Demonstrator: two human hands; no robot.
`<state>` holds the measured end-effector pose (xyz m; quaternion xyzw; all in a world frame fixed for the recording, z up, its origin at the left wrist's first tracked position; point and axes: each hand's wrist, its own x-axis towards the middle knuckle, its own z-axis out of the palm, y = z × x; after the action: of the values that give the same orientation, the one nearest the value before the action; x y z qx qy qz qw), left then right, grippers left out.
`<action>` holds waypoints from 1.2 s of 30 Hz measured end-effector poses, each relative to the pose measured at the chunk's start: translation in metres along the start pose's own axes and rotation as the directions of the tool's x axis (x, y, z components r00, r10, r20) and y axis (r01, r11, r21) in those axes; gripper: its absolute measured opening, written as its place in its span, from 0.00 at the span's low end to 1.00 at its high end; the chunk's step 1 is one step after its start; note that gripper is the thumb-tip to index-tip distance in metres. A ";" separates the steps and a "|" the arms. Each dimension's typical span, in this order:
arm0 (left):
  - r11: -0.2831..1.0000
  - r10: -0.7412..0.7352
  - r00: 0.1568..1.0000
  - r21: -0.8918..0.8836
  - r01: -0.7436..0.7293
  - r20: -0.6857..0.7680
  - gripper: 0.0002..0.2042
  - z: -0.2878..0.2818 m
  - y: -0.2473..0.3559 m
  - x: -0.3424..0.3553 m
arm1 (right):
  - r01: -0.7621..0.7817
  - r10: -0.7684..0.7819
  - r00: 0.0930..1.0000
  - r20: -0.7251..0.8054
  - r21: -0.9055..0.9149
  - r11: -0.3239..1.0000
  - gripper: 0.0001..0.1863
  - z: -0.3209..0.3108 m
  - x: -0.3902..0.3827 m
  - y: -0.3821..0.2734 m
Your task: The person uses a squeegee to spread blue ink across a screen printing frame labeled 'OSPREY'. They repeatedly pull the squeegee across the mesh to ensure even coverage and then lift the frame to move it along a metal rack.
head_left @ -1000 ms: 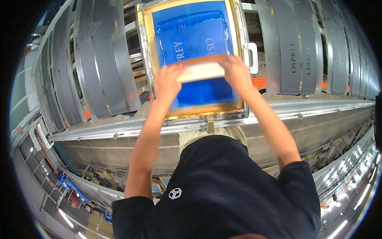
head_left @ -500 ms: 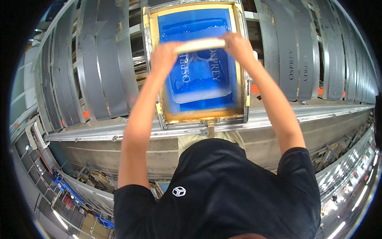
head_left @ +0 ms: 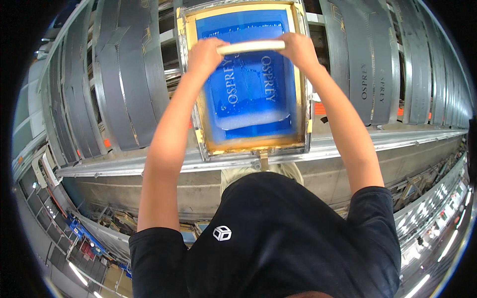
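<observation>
My left hand (head_left: 204,55) and my right hand (head_left: 299,48) are closed round the two ends of a pale squeegee (head_left: 252,46). It spans the far half of a printing screen's blue mesh (head_left: 248,133). Two columns of pale lettering show through the mesh on the near side of the squeegee. Wet, glossy ink marks the blue surface, with a whitish curved band (head_left: 253,119) toward the near end. Round the mesh runs a metal screen frame (head_left: 202,149) edged with yellow tape. The squeegee's lower edge is hard to make out.
Dark grey fabric panels lie on long boards left (head_left: 112,94) and right (head_left: 370,64) of the screen; some at right bear printed lettering. A metal rail (head_left: 367,144) runs along the near side. A small metal bracket (head_left: 264,160) juts from the frame's near edge, close to my body.
Both hands have moved the squeegee a little farther from me over the mesh. More of the lettering shows on its near side. The screen stays in place.
</observation>
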<state>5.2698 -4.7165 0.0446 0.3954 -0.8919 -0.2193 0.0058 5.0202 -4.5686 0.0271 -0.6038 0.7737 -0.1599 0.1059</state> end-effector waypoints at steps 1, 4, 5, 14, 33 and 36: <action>0.997 0.062 0.998 -0.046 -0.063 -0.010 0.14 0.005 0.003 -0.026 | -0.099 0.099 0.993 0.071 -0.004 0.995 0.16 0.002 -0.027 -0.009; 0.997 0.040 0.998 0.068 -0.043 0.055 0.17 0.025 0.022 -0.120 | -0.057 0.054 0.997 0.062 0.052 0.997 0.21 0.006 -0.125 -0.037; 0.995 0.099 0.994 -0.022 -0.100 -0.045 0.21 0.032 0.027 -0.153 | -0.048 0.041 0.997 0.065 0.102 0.994 0.22 0.008 -0.159 -0.046; 0.982 0.121 0.980 -0.125 -0.141 -0.157 0.24 0.057 0.052 -0.261 | 0.079 -0.108 0.993 0.038 0.457 0.886 0.27 -0.022 -0.220 -0.033; 0.984 -0.001 0.985 -0.174 -0.030 -0.175 0.28 -0.024 -0.086 -0.331 | -0.190 0.509 0.794 -0.333 0.660 0.727 0.13 0.035 -0.041 -0.140; 0.991 0.016 0.989 -0.128 -0.034 -0.146 0.29 -0.067 -0.176 -0.349 | -0.158 0.509 0.789 -0.345 0.686 0.710 0.12 0.080 -0.014 -0.230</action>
<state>5.6450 -4.5993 0.0922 0.3978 -0.8779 -0.2477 0.0987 5.2591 -4.6151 0.0386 -0.3119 0.7742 -0.5378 0.1186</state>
